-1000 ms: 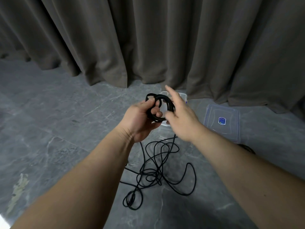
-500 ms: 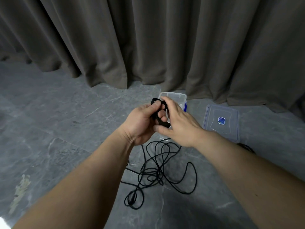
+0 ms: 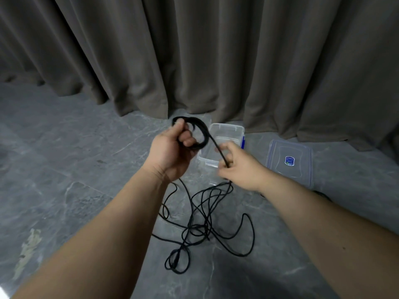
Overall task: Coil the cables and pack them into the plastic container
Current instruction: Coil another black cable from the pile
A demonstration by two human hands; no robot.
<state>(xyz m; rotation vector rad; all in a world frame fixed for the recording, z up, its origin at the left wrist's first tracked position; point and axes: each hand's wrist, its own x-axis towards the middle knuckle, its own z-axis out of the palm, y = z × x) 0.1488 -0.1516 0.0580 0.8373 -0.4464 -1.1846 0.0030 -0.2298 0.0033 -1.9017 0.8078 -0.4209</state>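
Cable [image 3: 205,225] runs in one taut straight stretch from the coil [image 3: 199,134] gripped in the left hand [image 3: 172,152], down and to the right into the right hand [image 3: 239,167], which pinches it between thumb and curled fingers. Below that pinch the slack drops to a tangled heap on the floor [image 3: 64,169], nearer the right hand. The open container [image 3: 226,128] sits just behind both hands, its lid [image 3: 289,160] to the right. The next loop probably swings up-left toward the coil.
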